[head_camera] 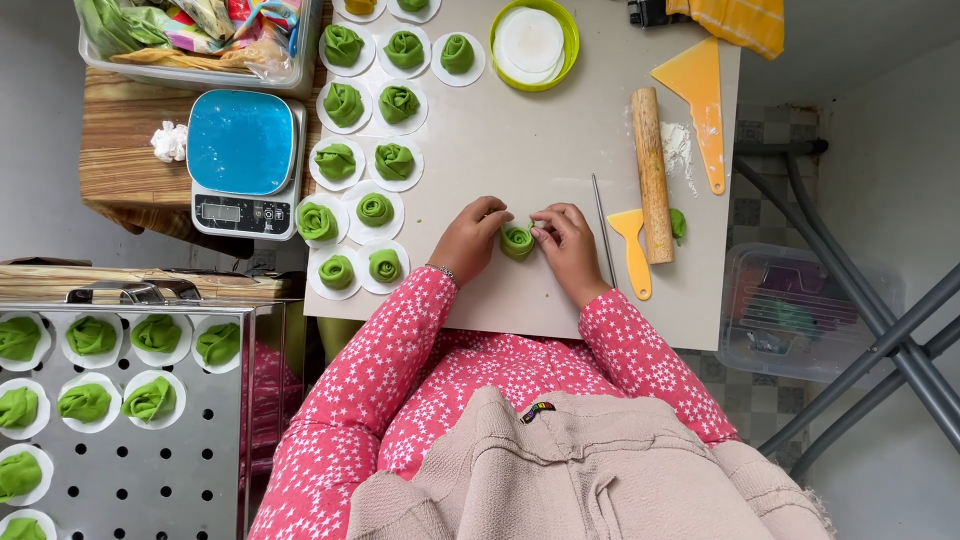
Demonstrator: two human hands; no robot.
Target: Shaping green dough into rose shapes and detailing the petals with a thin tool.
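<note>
both hands at centre of frame, working one green dough rose (pixel 517 241) on the pale table (pixel 540 140). left hand (pixel 470 238) has fingers curled in, tips pinching the left side of the rose. right hand (pixel 567 240) does the same, fingertips pressed on its right side. the rose sits on the bare table between the two hands, no paper round under it yet.

done so far, judging by the layout: a column of finished green roses on white paper rounds (pixel 362 150) runs from top centre down to mid-left of the frame, about thirteen pieces in view, the top ones cut by the frame edge. more finished pieces sit on a perforated metal steamer tray (pixel 160 470) at lower left, roughly two rows filled plus a partial column at the far left edge; most of the tray's holes are bare, so plenty of room left.

what is left: a stack of white paper rounds in a lime green bowl (pixel 533 42) at top centre. a small green dough scrap (pixel 679 224) lies right of centre, beside the wooden rolling pin (pixel 651 172). cannot tell if more dough remains elsewhere.

other stuff: yellow plastic scraper (pixel 633 250) just right of the right hand, a bigger orange scraper (pixel 700 95) at upper right with a flour smear (pixel 677 148) beside it, thin metal rod (pixel 603 240) between right hand and scraper, digital scale with blue top (pixel 243 160) at upper left, clear tub of packets (pixel 200 40) at top left.
</note>
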